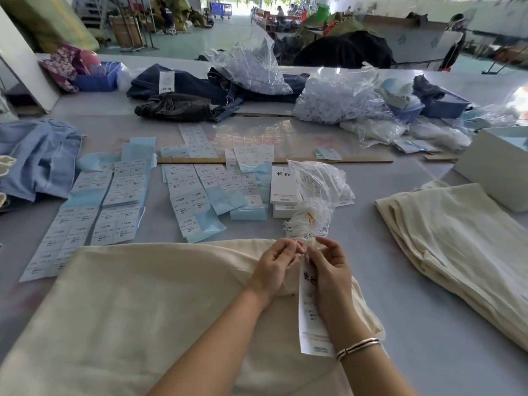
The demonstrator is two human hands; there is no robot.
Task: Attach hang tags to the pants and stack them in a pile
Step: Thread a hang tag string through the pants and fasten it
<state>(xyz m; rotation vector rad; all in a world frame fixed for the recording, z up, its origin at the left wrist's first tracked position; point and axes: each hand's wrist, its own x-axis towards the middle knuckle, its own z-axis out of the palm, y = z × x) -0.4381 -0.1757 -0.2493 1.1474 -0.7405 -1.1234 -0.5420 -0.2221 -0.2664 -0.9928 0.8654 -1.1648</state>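
Near the front edge of the grey table (pixel 428 324), cream pants (pixel 128 304) lie spread flat, their far hem bunched up under both hands. The left hand (pixel 275 265) curls its fingers and pinches at the fabric edge; whether a string sits between the fingertips cannot be told. The right hand (pixel 328 270) meets it fingertip to fingertip and grips the top of a long white hang tag (pixel 308 315), which hangs down along the wrist over the pants. A silver bangle (pixel 358 344) sits on that wrist.

Just beyond the hands, a clear bag of white strings (pixel 317 192) spills a tassel of loops toward them, nearly touching the pants' edge. Beside it stand small stacks of white tags (pixel 283 190). Rows of sticker sheets (pixel 120 201) on blue backing cover the table to the left and centre, reaching the pants' far-left edge. A wooden ruler (pixel 257 160) lies across behind them.

To the right, well apart from the hands, a pile of folded cream pants (pixel 463 247) runs diagonally, with bare grey table between it and the spread pair. A white box (pixel 497 167) sits behind the pile. Blue denim (pixel 37 158) lies at the left edge, dark jeans (pixel 177 105) and plastic bags (pixel 337 101) crowd the far side.
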